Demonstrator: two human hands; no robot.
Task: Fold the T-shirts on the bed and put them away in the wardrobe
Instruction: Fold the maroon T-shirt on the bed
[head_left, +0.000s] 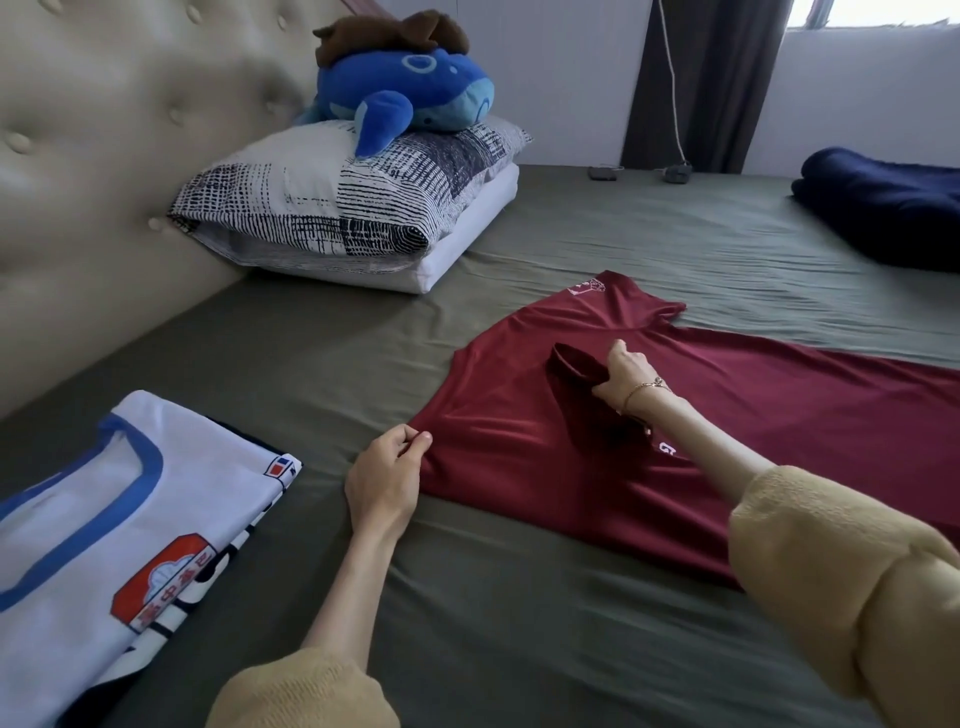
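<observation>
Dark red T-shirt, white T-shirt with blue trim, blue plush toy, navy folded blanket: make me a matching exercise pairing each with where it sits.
Things:
1. dark red T-shirt
2. white T-shirt with blue trim
3. blue plush toy
4. navy folded blanket

Places:
A. on the patterned pillow
B. far right of the bed
C. pinched by both hands
D. near left of the bed

Pairs: 1-C, 2-D, 3-A, 4-B

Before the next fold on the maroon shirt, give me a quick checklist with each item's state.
1. Left hand pinches the maroon T-shirt at its sleeve edge: ok.
2. Right hand grips the collar: ok.
3. Shirt spread flat on the bed sheet: not ok, wrinkles near the collar.
4. White and blue shirt lies apart from it: ok.
5. Shirt's hem: cannot tell, out of frame.
</observation>
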